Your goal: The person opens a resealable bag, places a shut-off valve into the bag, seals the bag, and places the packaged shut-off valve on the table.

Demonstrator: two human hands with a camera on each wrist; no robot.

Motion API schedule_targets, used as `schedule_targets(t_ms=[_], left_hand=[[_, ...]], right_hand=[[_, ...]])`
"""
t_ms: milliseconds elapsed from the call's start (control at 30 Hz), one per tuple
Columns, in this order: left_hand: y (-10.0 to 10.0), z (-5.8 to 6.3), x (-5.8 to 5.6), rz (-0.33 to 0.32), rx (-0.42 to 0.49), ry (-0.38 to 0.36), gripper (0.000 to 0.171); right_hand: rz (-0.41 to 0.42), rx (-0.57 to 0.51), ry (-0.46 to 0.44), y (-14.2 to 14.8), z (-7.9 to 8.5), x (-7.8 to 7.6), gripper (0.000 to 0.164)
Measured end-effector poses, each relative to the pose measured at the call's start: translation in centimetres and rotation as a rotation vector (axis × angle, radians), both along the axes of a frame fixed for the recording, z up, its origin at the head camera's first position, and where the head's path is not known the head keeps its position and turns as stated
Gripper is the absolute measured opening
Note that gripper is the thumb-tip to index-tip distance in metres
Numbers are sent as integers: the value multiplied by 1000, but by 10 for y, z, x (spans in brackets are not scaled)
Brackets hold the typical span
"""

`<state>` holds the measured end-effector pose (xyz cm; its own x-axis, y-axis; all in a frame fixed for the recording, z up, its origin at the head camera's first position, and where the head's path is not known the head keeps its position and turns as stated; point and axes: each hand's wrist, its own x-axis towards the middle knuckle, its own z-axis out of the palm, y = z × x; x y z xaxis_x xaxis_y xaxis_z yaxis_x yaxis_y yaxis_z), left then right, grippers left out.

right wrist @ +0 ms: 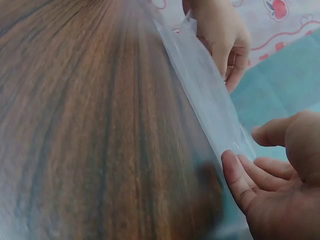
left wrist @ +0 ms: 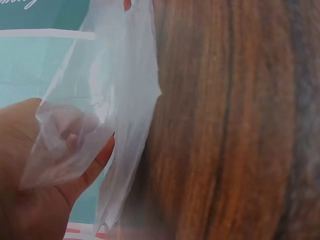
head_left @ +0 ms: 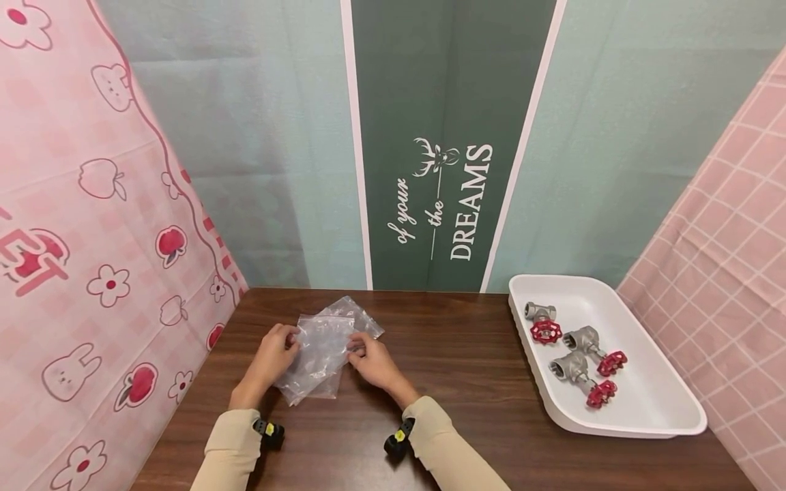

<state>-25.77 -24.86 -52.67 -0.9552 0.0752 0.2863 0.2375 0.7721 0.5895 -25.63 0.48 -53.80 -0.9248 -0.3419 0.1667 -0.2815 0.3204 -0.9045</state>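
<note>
Head view: clear plastic bags (head_left: 322, 354), thin, crinkled, shiny highlights, faint reddish line along the top edge of the upper one. Overlapping at different angles, left of centre on the brown wood-grain worktop (head_left: 460, 382), between the left hand (head_left: 275, 356) and right hand (head_left: 374, 361). Left fingers curled at the bags' left edge; film covers part of them in the left wrist view, can't tell if they're actually pinching. Right fingers (right wrist: 237, 177) loosely spread, thumb apart from them, fingertips at the bags' right edge; plastic not gripped.

Counts: 2 hands; at least 2 bags, exact number unclear because of overlap; 1 white tray (head_left: 651, 382) at the right, well apart from the bags; 3 metal valves (head_left: 571, 367) in it, each with 1 red handwheel (head_left: 601, 394); 2 beige sleeves (head_left: 457, 447), 1 per arm.
</note>
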Motion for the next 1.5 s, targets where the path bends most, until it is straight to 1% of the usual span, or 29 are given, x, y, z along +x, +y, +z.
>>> schedule_targets(t_ms=[100, 200, 300, 433, 633, 767, 833, 933, 1033, 1067, 1167, 1267, 1300, 1367, 1500], left_hand=[[0, -2, 1, -15, 14, 22, 22], [1, -2, 3, -22, 24, 8, 21], [3, -2, 5, -14, 39, -19, 21], [8, -1, 5, -3, 72, -27, 28], [14, 0, 4, -18, 141, -26, 38], [17, 0, 3, -12, 149, -43, 43], [19, -1, 3, -10, 146, -57, 46], [21, -2, 3, -1, 141, -69, 48], [23, -4, 2, 0, 159, -78, 50], [24, -4, 2, -3, 174, -79, 50], [27, -2, 2, -14, 209, -96, 53], [32, 1, 3, -11, 212, -105, 52], [34, 2, 3, -5, 205, -109, 51], [37, 3, 3, 4, 203, -116, 45], [45, 3, 5, -9, 206, -116, 19]], right_hand=[[-12, -83, -67, 0, 0, 0, 45], [-32, -165, -125, 0, -1, 0, 48], [-60, -234, -172, 0, -2, -1, 49], [-108, -283, -210, 1, -3, -3, 48], [-169, -333, -233, 2, -2, -4, 42], [-193, -368, -256, 3, -1, -4, 36], [-201, -366, -270, 5, 0, -4, 33], [-208, -328, -269, 7, 0, -4, 26], [-219, -294, -263, 10, 0, -5, 20], [-221, -282, -259, 11, 3, -3, 19], [-218, -268, -245, 17, 2, -4, 17], [-214, -252, -237, 23, 3, -4, 14], [-211, -253, -238, 26, -1, -6, 13], [-205, -244, -231, 30, 0, -6, 12], [-189, -205, -220, 41, 1, -6, 12]])
